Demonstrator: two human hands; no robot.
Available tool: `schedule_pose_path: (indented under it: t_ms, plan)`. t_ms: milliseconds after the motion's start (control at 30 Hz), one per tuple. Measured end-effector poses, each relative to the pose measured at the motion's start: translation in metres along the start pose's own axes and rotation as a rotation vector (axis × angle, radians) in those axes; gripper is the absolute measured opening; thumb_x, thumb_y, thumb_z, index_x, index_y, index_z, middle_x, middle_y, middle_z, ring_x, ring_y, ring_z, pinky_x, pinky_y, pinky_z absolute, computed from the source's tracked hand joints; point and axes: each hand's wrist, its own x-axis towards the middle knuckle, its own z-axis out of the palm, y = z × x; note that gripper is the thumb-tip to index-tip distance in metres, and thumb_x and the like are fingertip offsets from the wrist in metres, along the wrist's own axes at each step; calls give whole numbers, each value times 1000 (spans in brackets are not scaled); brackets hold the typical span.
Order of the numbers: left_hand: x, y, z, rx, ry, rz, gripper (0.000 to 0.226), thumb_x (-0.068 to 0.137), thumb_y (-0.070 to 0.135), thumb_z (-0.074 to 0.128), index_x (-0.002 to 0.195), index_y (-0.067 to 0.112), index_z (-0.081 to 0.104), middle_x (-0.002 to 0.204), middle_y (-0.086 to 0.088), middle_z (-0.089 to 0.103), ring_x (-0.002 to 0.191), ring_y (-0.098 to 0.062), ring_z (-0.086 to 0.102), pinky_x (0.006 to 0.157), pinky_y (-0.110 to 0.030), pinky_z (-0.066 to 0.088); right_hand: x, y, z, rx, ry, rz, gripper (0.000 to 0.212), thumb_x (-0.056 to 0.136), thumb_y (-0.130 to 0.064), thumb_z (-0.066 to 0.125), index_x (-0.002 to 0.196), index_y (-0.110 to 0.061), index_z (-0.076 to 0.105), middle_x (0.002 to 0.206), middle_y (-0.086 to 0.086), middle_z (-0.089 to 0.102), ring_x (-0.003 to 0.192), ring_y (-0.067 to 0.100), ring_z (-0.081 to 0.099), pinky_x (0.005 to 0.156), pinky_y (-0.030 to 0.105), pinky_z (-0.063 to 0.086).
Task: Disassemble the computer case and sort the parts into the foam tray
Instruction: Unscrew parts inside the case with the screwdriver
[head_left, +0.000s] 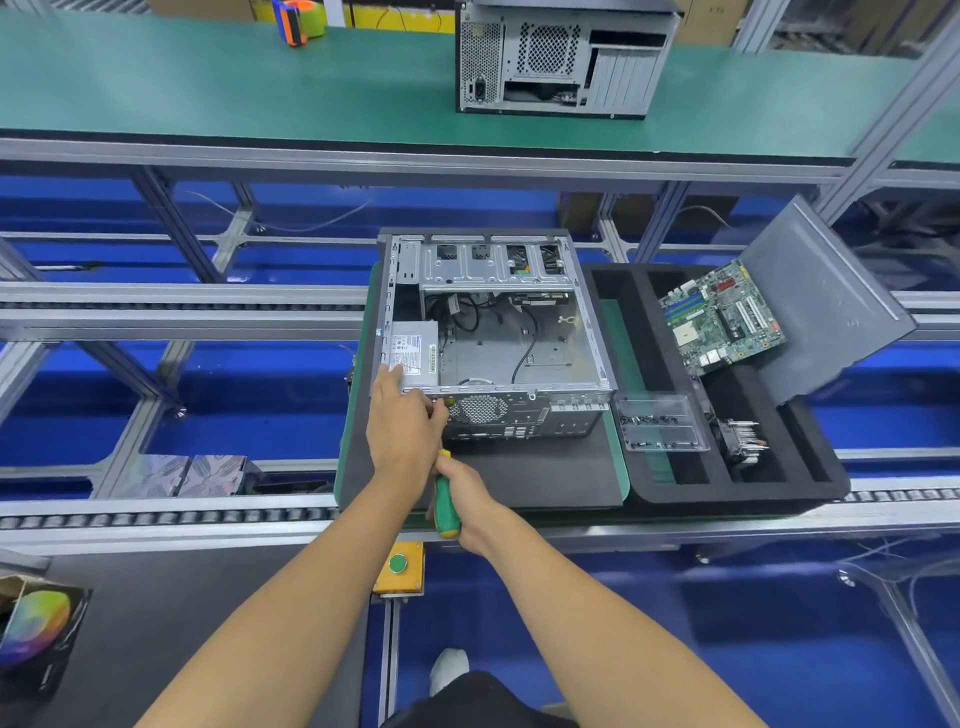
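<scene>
Computer case (493, 332) is lying on its side, open face up, on the dark mat; everything below is placed relative to it.

Power supply (415, 353) is sitting in the case's near-left corner, label up, against the rear panel, which is facing the person.

Left hand (402, 426) is resting on that near-left corner: fingers are reaching over the rim onto the power supply, thumb is hooking down the rear panel beside the round fan grille (478, 409). Grip looks like a brace, fingers curled over the edge.

Right hand (465, 499) is sitting just short of the rear panel, fingers wrapped tight round the green-and-yellow screwdriver (447, 499).

Key relation: the screwdriver's long axis is running straight away from the person toward the rear panel, tip end passing under the left hand. Tip is hidden there, so whether it is seated in a screw is unclear; probably a power supply screw on the panel.

Foam tray (639, 374) is lying just right of the case, already holding the motherboard (722, 317), a clear screw box (660, 423) and a cooler (740, 441). Side panel (826, 301) is leaning at the tray's far right.

Judgement: the power supply is next out; the left hand is the nearer one to lift it.
</scene>
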Motion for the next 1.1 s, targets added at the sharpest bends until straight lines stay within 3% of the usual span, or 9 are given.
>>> schedule_pose_path:
  t_ms: [200, 300, 400, 767, 1000, 1100]
  plan:
    - [1, -1, 0, -25, 6, 9, 27, 98, 37, 65, 93, 15, 79, 162, -6, 36, 154, -21, 21, 117, -38, 37, -5, -3, 0, 59, -74, 82, 20, 84, -36, 62, 84, -15, 65, 77, 6, 65, 65, 17, 61, 53, 26, 51]
    - [-1, -1, 1, -50, 23, 0, 26, 97, 36, 66, 89, 15, 78, 162, -6, 36, 154, -21, 22, 115, -39, 39, -8, -5, 0, 132, -149, 117, 23, 83, -35, 55, 70, -16, 54, 63, 2, 50, 49, 15, 45, 45, 23, 40]
    - [-2, 0, 1, -61, 29, -7, 24, 97, 36, 66, 87, 16, 77, 162, -5, 36, 155, -20, 19, 115, -39, 39, -9, -7, -2, 173, -158, 114, 28, 84, -38, 48, 66, -16, 52, 60, 1, 44, 48, 15, 37, 45, 23, 35]
    - [-3, 1, 2, -111, 67, -2, 22, 94, 36, 67, 82, 20, 76, 161, -6, 39, 154, -22, 21, 116, -37, 34, -8, -3, -1, 111, -31, 27, 18, 88, -29, 52, 81, -14, 61, 61, 3, 56, 49, 15, 50, 48, 27, 45]
    - [-1, -3, 3, -197, 77, -30, 20, 92, 34, 70, 80, 17, 69, 151, -5, 45, 142, -21, 36, 95, -44, 53, -7, -1, -9, 93, -22, 41, 15, 89, -26, 52, 81, -14, 57, 60, 2, 54, 48, 15, 47, 47, 26, 43]
    - [0, -9, 4, -274, 115, 6, 20, 92, 29, 70, 77, 16, 65, 143, -3, 47, 137, -21, 37, 87, -43, 54, -9, 3, -17, 129, -15, 54, 17, 89, -23, 51, 75, -14, 56, 60, 2, 53, 48, 14, 45, 47, 24, 40]
